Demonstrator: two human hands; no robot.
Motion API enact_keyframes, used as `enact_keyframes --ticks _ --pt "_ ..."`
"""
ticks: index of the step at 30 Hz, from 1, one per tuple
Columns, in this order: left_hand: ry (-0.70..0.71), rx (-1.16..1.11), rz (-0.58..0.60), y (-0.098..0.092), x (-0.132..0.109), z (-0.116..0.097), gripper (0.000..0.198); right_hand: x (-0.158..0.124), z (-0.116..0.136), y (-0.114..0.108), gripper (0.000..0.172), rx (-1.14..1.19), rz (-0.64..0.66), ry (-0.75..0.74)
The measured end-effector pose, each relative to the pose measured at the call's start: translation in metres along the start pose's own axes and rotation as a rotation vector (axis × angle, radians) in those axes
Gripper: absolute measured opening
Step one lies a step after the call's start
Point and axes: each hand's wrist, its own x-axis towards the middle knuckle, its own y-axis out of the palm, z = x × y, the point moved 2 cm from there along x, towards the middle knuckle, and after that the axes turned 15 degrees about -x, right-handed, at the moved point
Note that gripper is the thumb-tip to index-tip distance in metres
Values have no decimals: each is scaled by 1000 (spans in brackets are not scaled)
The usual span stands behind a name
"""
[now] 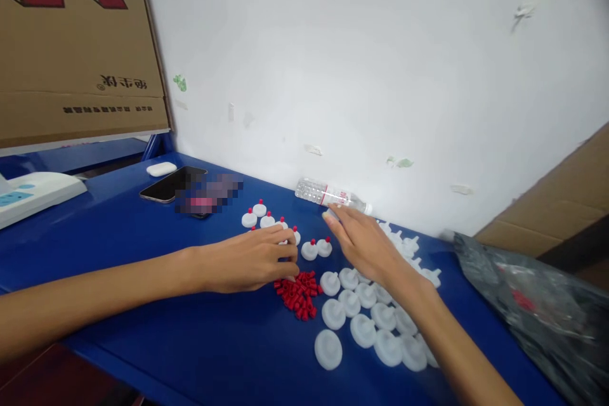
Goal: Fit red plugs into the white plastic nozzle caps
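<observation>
Currently, in the head view, my left hand [254, 258] curls over one heap of red caps [299, 298], too crowded to count; I cannot tell whether it grips any. Beyond it and between the hands I count at least eight red-tipped discs [309, 252]. My right hand [365, 239] bends, grip unclear, near one bottle [310, 190]; over a dozen plain white discs [328, 350] lie around its forearm.
</observation>
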Motion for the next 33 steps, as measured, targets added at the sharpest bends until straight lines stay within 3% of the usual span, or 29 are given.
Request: enact_keyframes --ticks 6,15,19,24,29,33 --pt "14 4 2 1 -1 0 14 -34 -6 -17 60 2 -153 69" --pt "-10 -14 -32 5 5 0 4 -45 -1 -5 43 -169 -292 -113" --pt "-36 -51 -137 1 6 -1 6 -47 6 -12 31 -164 -419 -175" --pt "-57 -147 -310 -2 4 1 7 -50 21 -14 52 -154 -402 -310" --pt "-48 -168 -443 -2 3 4 7 -52 33 -12 37 3 -478 -314" --pt "-57 -134 -503 -3 1 5 10 -54 38 -11 36 23 -508 -329"
